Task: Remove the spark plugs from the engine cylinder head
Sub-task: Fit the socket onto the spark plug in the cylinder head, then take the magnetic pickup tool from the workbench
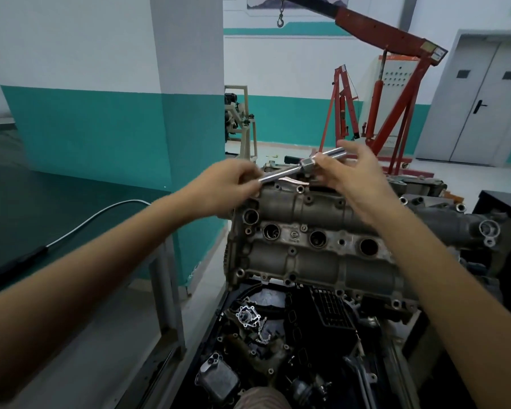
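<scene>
Loose engine parts [266, 343] fill a dark tray [195, 358] closest to the camera, just below the near edge of the cylinder head [307, 240]. Both forearms reach over that tray toward the head's far edge. Above that far edge a shiny T-handle wrench [303, 168] is held crosswise — the left hand [227, 184] pinches the lower left end of its bar, fingers curled round it, while the right hand [357, 172] grips the upper right end, thumb and fingers closed on the bar. The wrench's square hub sits between the two hands, with a short stub pointing down toward the head's far side; whether it touches the head cannot be told. Along the middle of the cylinder head runs a row of round plug wells [317, 239], nearer the camera than the wrench and clear of both hands; no plug can be made out inside them. Far behind the head stands a red engine crane [396, 93].
</scene>
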Demonstrator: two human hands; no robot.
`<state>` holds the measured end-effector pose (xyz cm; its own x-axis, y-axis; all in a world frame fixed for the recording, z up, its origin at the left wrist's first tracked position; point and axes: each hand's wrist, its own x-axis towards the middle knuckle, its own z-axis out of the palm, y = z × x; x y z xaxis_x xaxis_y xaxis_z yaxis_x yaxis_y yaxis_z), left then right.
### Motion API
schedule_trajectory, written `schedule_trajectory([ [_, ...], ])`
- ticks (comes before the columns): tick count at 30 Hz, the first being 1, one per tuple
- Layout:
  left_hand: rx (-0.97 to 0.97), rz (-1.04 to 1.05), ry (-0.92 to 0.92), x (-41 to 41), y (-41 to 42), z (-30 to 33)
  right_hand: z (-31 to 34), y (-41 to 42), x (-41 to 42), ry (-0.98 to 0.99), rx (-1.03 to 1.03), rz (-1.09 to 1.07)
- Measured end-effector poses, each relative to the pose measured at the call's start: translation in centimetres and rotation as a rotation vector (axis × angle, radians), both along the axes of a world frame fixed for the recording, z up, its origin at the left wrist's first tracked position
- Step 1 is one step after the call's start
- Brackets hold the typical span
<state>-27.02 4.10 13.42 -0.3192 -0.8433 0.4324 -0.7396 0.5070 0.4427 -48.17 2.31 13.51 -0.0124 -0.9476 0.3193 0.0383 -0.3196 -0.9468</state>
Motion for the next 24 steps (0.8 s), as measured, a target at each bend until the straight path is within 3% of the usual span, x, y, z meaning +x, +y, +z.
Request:
schedule_trajectory([
  [6, -0.147, 0.032, -0.123, -2.8, -6.3, 3.0, 2.0, -3.9, -4.7, 0.867, -0.163, -0.228],
  [9, -0.12, 0.007, -0.18, -4.0, -8.9, 3.1, 1.2, -5.1, -5.7, 1.144, -0.177, -0.302],
  [18, -0.056, -0.002, -0.193, -5.1, -12.6, 0.5, 1.4, -6.8, -3.8, 1.337, -0.15, -0.357],
  [24, -0.013, -0.001, -0.323, -5.0, -12.7, 0.7, 1.6, -7.7, -3.4, 1.267, -0.041, -0.207],
])
